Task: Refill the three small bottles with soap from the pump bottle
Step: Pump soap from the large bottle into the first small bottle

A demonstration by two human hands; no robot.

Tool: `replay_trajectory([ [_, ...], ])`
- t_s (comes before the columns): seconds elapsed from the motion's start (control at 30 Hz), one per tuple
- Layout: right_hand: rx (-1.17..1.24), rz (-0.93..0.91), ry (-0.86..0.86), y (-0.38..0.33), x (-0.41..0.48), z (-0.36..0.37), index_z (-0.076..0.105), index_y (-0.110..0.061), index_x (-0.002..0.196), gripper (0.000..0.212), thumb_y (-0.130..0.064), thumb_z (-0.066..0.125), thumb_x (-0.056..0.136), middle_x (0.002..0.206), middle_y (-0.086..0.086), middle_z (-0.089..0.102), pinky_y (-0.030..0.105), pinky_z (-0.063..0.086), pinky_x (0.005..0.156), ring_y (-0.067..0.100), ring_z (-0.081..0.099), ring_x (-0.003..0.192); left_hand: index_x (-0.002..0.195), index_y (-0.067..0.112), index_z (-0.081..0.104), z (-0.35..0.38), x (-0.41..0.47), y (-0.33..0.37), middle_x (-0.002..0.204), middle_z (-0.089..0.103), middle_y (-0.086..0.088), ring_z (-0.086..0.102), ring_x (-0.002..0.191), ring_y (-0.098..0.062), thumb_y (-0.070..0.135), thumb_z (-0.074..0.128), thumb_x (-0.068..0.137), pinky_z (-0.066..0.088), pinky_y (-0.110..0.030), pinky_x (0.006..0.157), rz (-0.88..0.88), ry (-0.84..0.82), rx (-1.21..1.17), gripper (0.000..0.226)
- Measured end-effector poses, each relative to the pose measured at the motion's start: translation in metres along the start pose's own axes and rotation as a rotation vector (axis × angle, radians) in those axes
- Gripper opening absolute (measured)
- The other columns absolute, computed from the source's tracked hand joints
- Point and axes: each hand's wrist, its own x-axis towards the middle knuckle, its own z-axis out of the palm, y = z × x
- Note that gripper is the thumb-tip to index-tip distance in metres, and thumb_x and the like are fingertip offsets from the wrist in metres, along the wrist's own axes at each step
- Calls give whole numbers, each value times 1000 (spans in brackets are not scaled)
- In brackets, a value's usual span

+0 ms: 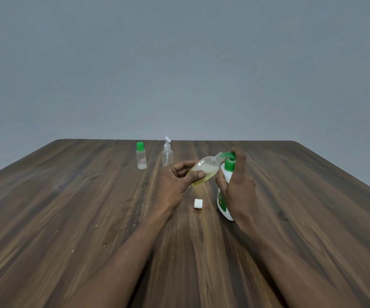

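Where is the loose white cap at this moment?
Head view: the white cap lies on the table, just left of the pump bottle, nearer the camera than the small bottle in the left hand.

The table [68, 207] is dark brown wood with long light and dark streaks and a few tiny pale specks. The wall [179, 63] is plain grey-blue. The held bottle [204, 171] in my left hand [175, 181] is clear with yellow soap inside. The pump bottle [223, 205] on the right is white with a green pump and label. The near loose cap [198, 203] is white. The far-left small bottle [141, 155] is clear with a green cap and a red and white label. The spray bottle [167, 153] is clear with a white top.
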Motion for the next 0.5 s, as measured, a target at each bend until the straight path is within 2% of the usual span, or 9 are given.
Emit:
replay_trajectory([
  [0.1, 8, -8, 11, -1, 0, 1, 29, -24, 151, 65, -31, 62, 96, 117, 4, 66, 25, 38, 73, 23, 65, 94, 103, 22, 78, 1, 0, 0, 100, 80, -2, 77, 96, -18, 27, 86, 69, 60, -25, 77, 2, -5, -19, 35],
  [0.27, -21, -4, 34, 0, -1, 2, 19, -33, 151, 69, -35, 60, 96, 112, 3, 66, 27, 41, 67, 23, 65, 82, 105, 16, 77, 2, 1, 1, 101, 80, -3, 77, 96, -19, 25, 85, 69, 60, -25, 78, -8, -3, -34, 38],
  [0.4, -11, -5, 22, -1, 0, 1, 26, -25, 153, 67, -32, 61, 97, 109, 6, 67, 30, 45, 69, 26, 66, 85, 106, 17, 77, 1, 1, 1, 101, 80, -2, 77, 97, -17, 26, 85, 69, 59, -23, 77, -2, -4, -18, 38],
  [0.5, 16, 17, -17, -2, 0, -1, 30, -22, 150, 62, -29, 61, 97, 115, 6, 66, 29, 41, 73, 27, 66, 94, 106, 17, 77, 0, 1, 1, 101, 80, -2, 77, 97, -18, 27, 86, 69, 60, -24, 77, -8, 1, -8, 39],
])
